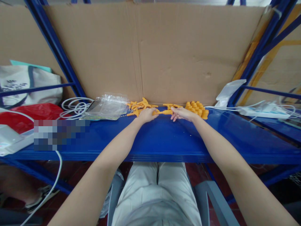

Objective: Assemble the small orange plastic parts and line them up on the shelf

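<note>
Both my arms reach out over a blue metal shelf (164, 138). My left hand (147, 115) is closed around one end of a long orange plastic piece (164, 112). My right hand (182, 113) pinches the other end of the same piece with its fingertips. Just behind my left hand lies a heap of orange branched parts (138, 106). A cluster of small orange cylinder-like parts (197, 108) sits right beside my right hand. A few more orange pieces (171, 106) lie between the two piles.
A brown cardboard sheet (152, 50) backs the shelf. Clear plastic bags (107, 106) and a coiled white cable (74, 106) lie to the left, with a red bag (35, 113) and a white tote (25, 84). A white power strip (263, 111) sits at right.
</note>
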The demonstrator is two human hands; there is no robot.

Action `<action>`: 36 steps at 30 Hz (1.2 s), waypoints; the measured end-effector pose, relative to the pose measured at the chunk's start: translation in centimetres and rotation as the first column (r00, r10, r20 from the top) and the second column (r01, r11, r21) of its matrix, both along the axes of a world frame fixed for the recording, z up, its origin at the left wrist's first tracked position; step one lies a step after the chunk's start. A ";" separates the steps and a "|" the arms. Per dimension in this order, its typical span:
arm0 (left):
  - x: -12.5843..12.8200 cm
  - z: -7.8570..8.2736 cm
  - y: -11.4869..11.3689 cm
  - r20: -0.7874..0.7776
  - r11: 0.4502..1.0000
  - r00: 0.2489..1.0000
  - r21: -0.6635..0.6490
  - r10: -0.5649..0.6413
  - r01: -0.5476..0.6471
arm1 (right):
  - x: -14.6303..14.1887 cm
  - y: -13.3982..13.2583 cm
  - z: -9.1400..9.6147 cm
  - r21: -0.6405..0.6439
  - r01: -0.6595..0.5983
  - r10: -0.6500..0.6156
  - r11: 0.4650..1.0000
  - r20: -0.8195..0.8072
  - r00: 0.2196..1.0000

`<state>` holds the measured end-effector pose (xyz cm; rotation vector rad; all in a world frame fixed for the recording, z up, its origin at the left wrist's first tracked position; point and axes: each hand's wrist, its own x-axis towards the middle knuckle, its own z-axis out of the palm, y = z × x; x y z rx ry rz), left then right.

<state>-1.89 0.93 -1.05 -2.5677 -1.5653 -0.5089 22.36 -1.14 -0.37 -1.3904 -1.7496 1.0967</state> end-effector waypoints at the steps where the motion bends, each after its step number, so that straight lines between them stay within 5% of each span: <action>1: 0.0 0.0 0.0 -0.003 1.000 1.000 0.001 0.000 0.000 | 0.1 0.0 0.0 0.008 -0.004 0.004 1.000 0.000 1.000; 36: -0.2 0.1 -0.3 0.032 0.995 0.997 0.077 -0.071 0.068 | 0.9 1.0 -0.8 0.070 -0.087 0.090 0.994 -0.028 0.996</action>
